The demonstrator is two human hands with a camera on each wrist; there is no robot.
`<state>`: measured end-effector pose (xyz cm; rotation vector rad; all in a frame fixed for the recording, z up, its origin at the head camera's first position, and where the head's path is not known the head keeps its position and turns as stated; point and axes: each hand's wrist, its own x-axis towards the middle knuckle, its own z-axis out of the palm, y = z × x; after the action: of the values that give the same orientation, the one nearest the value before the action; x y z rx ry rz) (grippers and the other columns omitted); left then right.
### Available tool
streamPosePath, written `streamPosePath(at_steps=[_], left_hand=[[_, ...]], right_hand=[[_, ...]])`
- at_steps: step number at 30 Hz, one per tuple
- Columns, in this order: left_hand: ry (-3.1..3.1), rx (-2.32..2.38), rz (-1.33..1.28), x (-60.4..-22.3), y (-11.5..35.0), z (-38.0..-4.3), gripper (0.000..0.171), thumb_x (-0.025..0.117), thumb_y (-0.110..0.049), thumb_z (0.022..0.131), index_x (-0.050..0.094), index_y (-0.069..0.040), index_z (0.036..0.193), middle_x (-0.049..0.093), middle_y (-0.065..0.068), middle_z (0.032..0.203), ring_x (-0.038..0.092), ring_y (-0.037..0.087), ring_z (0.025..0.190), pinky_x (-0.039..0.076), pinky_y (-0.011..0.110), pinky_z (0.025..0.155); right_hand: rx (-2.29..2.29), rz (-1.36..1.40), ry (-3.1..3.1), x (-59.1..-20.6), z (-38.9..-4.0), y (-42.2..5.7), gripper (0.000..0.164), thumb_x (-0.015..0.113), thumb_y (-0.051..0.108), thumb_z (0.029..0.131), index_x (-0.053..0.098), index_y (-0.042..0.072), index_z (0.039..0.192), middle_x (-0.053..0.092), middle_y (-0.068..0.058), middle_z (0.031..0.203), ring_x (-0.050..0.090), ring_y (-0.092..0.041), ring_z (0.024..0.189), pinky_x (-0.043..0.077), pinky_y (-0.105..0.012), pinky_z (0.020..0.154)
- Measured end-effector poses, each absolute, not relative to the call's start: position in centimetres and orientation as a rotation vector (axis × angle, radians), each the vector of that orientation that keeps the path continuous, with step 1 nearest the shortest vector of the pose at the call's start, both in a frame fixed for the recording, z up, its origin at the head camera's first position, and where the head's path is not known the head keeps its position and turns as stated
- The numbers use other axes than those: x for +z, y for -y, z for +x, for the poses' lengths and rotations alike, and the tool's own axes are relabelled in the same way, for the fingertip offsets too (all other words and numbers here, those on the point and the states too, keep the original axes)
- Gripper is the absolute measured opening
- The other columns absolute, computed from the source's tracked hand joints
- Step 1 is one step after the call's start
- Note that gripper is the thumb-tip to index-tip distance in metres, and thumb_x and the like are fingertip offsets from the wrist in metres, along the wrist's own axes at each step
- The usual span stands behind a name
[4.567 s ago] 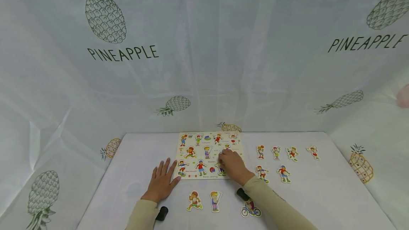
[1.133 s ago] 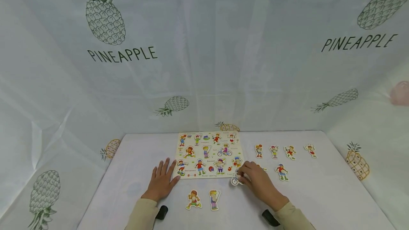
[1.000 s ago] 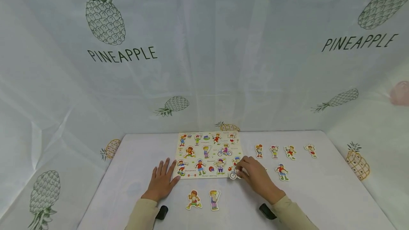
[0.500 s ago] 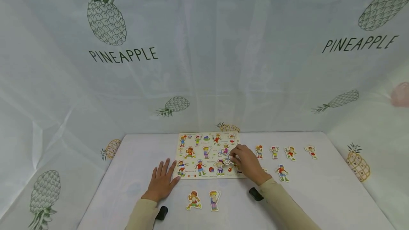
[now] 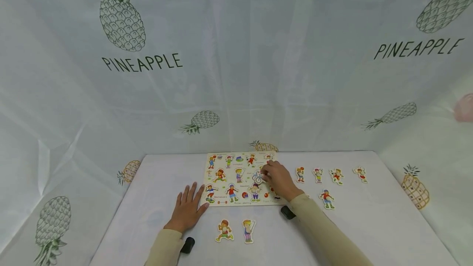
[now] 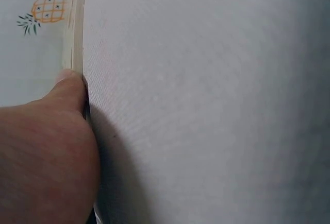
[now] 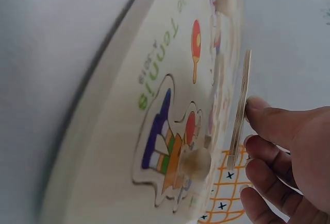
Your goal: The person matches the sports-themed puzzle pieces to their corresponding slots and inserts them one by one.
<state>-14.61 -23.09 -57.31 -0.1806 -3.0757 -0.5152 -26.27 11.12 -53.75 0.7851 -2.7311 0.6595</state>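
Note:
A cream wooden puzzle board [image 5: 230,180] printed with sports figures lies at the far side of the table. My right hand [image 5: 278,180] pinches a cyclist puzzle piece [image 5: 257,177] between thumb and fingers, over the right half of the board near the printed bicycle. The right wrist view shows the piece [image 7: 240,110] edge-on, apart from the board's face. Below it, a table tennis piece [image 7: 160,152] with a round knob sits in its recess. My left hand [image 5: 186,208] lies spread at the board's lower left corner, its thumb [image 6: 69,92] against the board's edge.
A runner piece [image 5: 224,231] and a golfer piece [image 5: 248,231] lie in front of the board. Several more pieces lie to its right, including a roller skater [image 5: 327,199] and a tennis player [image 5: 360,174]. A knobbed baseball piece [image 5: 255,192] is on the board.
My right hand has taken the cyclist piece from the table in front and carried it up and left over the board. The table tennis piece has come into view on the board. My left hand stays put.

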Motion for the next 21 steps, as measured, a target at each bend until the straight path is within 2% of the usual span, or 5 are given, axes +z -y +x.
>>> streamPosePath(at_steps=[8, 15, 21], left_hand=[[3.115, -0.521, -0.175, -56.8, 23.0, -14.7, 0.067, 0.06, -0.038, 0.107, 0.041, -0.004, 0.161, 0.029, 0.029, 0.168, 0.021, 0.055, 0.156, 0.017, 0.071, 0.124], [3.077, -0.498, -0.2, -57.9, 23.4, -14.9, 0.068, 0.06, -0.042, 0.106, 0.042, -0.004, 0.159, 0.031, 0.029, 0.167, 0.023, 0.055, 0.155, 0.019, 0.071, 0.123], [3.087, -0.48, -0.174, -58.6, 23.4, -15.2, 0.07, 0.064, -0.04, 0.105, 0.041, -0.006, 0.161, 0.029, 0.028, 0.169, 0.022, 0.054, 0.156, 0.019, 0.071, 0.124]], right_hand=[[0.637, 0.769, 2.766, -54.0, -27.6, -10.4, 0.01, 0.085, 0.011, 0.09, 0.075, 0.009, 0.092, 0.061, 0.0, 0.086, 0.056, -0.018, 0.08, 0.052, -0.037, 0.073], [0.615, 0.749, 2.822, -54.4, -28.3, -9.7, 0.008, 0.084, 0.013, 0.091, 0.076, 0.011, 0.091, 0.061, 0.0, 0.085, 0.054, -0.015, 0.078, 0.052, -0.036, 0.072], [0.642, 0.748, 2.807, -54.4, -28.2, -9.4, 0.009, 0.085, 0.011, 0.09, 0.076, 0.009, 0.09, 0.06, -0.001, 0.083, 0.054, -0.016, 0.077, 0.052, -0.036, 0.071]])
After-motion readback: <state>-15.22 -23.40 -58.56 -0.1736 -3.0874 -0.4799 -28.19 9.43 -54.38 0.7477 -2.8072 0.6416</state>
